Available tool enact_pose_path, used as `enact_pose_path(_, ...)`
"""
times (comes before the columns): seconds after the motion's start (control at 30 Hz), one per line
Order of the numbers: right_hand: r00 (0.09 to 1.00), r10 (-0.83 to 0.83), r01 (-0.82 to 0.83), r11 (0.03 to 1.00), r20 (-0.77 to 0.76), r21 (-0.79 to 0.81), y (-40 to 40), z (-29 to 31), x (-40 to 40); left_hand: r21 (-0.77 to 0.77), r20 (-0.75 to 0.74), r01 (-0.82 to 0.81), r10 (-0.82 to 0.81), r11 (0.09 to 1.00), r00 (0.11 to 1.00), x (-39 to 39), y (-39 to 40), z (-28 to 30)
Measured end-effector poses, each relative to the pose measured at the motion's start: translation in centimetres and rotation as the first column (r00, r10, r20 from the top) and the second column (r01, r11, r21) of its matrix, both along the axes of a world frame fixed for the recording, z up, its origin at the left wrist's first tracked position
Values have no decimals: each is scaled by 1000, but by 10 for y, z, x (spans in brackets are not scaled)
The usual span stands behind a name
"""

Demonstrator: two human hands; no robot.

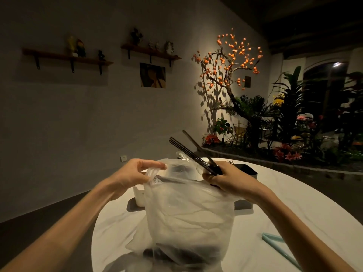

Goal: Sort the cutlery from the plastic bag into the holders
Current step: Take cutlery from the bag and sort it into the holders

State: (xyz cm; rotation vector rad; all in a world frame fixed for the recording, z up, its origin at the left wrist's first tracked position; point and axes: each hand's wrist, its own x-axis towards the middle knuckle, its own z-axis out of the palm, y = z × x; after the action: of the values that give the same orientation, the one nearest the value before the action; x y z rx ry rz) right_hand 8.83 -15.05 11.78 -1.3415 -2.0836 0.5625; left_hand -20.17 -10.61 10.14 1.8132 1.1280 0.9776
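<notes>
A translucent plastic bag [188, 214] stands upright on the white table [294, 209], with dark cutlery showing through near its bottom. My left hand [135, 174] pinches the bag's left handle at the top. My right hand [225, 178] grips a bunch of black chopsticks [188, 152] that point up and to the left above the bag's mouth. Behind the bag stand a white holder [138, 195] on the left and a black holder [246, 169] on the right, both partly hidden by the bag.
The holders sit on a grey tray [131, 205]. Light blue sticks [275, 241] lie on the table at the lower right. Beyond the table's far edge are a raised planter with a lit orange-fruited tree [229, 61] and a wall with shelves.
</notes>
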Motion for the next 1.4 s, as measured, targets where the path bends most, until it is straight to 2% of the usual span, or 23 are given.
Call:
enact_pose_path(0.1, 999, -19, 19, 1000, 27, -5, 2, -2, 0, 17, 33, 29, -30, 999, 999, 0, 1, 1)
enact_pose_path(0.23, 998, -49, 49, 999, -39, 3, 4, -4, 5, 20, 151, 3, -6, 1000, 989, -3, 3, 4)
enact_pose_path(0.33, 992, -55, 61, 997, -109, 49, 6, -4, 4, 18, 126, 42, -44, 999, 991, 0, 2, 5)
enact_pose_path(0.43, 995, -62, 69, 993, -75, 97, 8, -3, 4, 24, 144, 61, -64, 998, 988, 2, -2, 9)
enact_pose_path(0.57, 998, -53, 50, 991, 23, 121, 10, -9, 5, 100, 138, -83, 69, 992, 988, 7, -7, 14)
enact_pose_path(0.73, 990, -75, 101, 968, -118, 229, 8, -12, 2, 100, 177, -306, 286, 947, 942, 17, -6, 8)
enact_pose_path(0.8, 992, -68, 94, 958, -104, 272, 6, -11, 1, 84, 241, -385, 356, 919, 903, 20, -4, 7)
enact_pose_path(0.87, 995, -55, 79, 952, -88, 296, 5, -11, -1, 97, 271, -432, 394, 897, 878, 25, -4, 6)
enact_pose_path(0.97, 981, -63, 124, 930, -182, 347, 4, -10, -3, 108, 292, -469, 423, 876, 858, 34, -6, 5)
enact_pose_path(1.07, 982, -36, 101, 930, -187, 353, 2, -7, -2, 49, 371, -508, 456, 860, 809, 39, -7, 8)
enact_pose_path(1.17, 989, 0, 56, 922, -145, 382, -1, -8, -3, 36, 315, -537, 501, 843, 806, 41, -6, 9)
enact_pose_path(1.3, 978, -84, 163, 882, -192, 443, 0, -8, -2, 35, 177, -439, 427, 898, 887, 42, -10, 6)
enact_pose_path(1.4, 994, -93, 107, 911, -53, 399, 1, -9, 0, 75, 152, -375, 361, 924, 920, 42, -11, 7)
